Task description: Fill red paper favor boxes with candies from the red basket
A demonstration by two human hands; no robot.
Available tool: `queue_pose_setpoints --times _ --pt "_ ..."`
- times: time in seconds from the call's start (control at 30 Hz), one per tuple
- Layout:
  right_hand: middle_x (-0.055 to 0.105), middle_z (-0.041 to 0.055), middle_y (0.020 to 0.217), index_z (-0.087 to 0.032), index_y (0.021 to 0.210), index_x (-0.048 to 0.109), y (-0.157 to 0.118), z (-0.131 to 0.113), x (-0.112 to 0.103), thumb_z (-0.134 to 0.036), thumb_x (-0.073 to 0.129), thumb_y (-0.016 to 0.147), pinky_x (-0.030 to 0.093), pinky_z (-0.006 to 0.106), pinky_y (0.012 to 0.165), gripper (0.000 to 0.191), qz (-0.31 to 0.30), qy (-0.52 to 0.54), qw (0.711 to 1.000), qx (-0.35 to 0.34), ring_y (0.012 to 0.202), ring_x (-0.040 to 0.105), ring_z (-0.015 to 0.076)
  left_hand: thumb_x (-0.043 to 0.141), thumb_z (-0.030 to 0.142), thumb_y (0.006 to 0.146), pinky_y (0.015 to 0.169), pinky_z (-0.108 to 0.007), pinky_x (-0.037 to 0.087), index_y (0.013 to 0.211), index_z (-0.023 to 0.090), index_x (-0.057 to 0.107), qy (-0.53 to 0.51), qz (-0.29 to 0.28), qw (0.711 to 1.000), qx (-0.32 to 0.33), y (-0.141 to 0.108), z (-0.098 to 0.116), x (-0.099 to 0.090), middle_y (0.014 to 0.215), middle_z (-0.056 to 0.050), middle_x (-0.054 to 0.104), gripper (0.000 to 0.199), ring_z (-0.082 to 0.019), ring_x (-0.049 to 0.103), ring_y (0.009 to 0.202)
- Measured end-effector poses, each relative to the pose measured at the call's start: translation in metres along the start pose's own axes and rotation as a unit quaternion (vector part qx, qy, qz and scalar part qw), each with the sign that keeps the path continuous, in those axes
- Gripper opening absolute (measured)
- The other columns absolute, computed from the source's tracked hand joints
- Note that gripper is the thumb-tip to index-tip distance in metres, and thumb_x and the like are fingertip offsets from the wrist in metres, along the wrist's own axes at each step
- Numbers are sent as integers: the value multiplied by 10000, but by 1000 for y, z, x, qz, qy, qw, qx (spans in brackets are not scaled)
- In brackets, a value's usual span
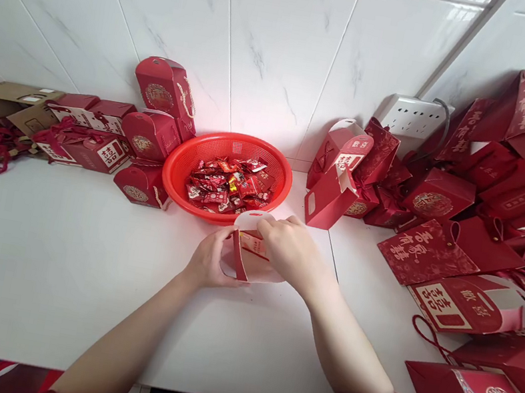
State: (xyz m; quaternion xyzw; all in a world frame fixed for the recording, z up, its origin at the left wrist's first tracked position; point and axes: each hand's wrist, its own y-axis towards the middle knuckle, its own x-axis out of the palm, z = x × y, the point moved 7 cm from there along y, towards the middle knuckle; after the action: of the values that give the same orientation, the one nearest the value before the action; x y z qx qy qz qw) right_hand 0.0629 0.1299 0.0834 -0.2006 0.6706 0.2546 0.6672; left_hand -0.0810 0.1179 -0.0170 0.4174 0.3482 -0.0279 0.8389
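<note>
Steadying an open red box (242, 257) between us, our left hand (208, 260) clamps its side; our right hand (293, 256) curls over the rim, fingertips hidden. The card looks light, fairly stiff but creasable, best held by its edges. Just beyond both hands: a basket (174, 171) of wrapped sweets (214, 196).

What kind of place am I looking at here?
Probably a packing spot for wedding favours: a red plastic basket of wrapped sweets, red double-happiness cardboard boxes along both sides, and a white work surface against marble-look tiles.
</note>
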Motion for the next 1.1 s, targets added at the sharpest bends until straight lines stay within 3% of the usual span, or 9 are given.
queue_pose_setpoints --times 0.13,0.23,0.33,0.5,0.6,0.67,0.87,1.1 --pt "664 49 711 -148 846 613 -1 -2 1 -24 459 904 398 388 879 206 4 -18 1000 5 668 654 220 840 685 571 818 -482 612 1461 193 300 -2 -11 1000 -7 -1 -1 2 1255 -187 627 1151 -355 705 1044" --pt "656 23 670 -155 819 630 -1 -6 4 -34 507 874 318 463 1074 182 -3 -14 999 -33 668 656 208 841 686 572 813 -486 612 1460 194 306 -18 -19 999 -22 0 -2 3 1252 -184 631 1148 -352 704 1044" --pt "677 28 706 -163 818 647 -1 -5 5 -75 539 881 245 497 1157 154 1 -4 998 -58 707 665 209 837 682 587 808 -487 613 1462 191 309 -33 -25 999 -26 1 -2 3 1255 -188 630 1134 -353 700 1060" --pt "665 22 706 -154 817 639 -1 4 -4 -22 516 857 340 399 1105 184 59 24 997 -48 693 640 177 860 646 570 815 -491 612 1461 194 304 -32 -27 999 -28 0 -3 3 1284 -190 622 1143 -357 699 1067" --pt "677 35 697 -164 765 637 1 1 -1 -60 525 883 453 332 835 193 26 33 998 -43 641 620 179 864 644 563 826 -501 609 1457 202 313 -43 -33 998 -45 0 -4 4 1266 -175 636 1140 -351 705 1046" --pt "705 46 740 -170 769 652 3 -7 6 -86 532 900 425 315 692 196 -12 40 998 -54 648 628 184 870 637 558 830 -504 607 1451 209 326 -50 -39 997 -50 0 -3 5 1248 -163 644 1131 -347 704 1040" --pt "726 83 712 -140 712 687 11 -25 28 7 558 798 397 369 868 213 -92 -9 994 -65 690 668 213 887 607 555 849 -512 598 1450 207 330 -52 -46 997 -33 2 2 4 1256 -168 636 1128 -359 690 1069" --pt "685 40 642 -159 609 647 -1 -22 23 21 557 767 371 395 952 256 -111 25 990 -80 668 611 172 880 623 556 883 -520 588 1479 203 320 -61 -50 996 -39 -2 -5 5 1309 -187 613 1158 -366 680 1100"
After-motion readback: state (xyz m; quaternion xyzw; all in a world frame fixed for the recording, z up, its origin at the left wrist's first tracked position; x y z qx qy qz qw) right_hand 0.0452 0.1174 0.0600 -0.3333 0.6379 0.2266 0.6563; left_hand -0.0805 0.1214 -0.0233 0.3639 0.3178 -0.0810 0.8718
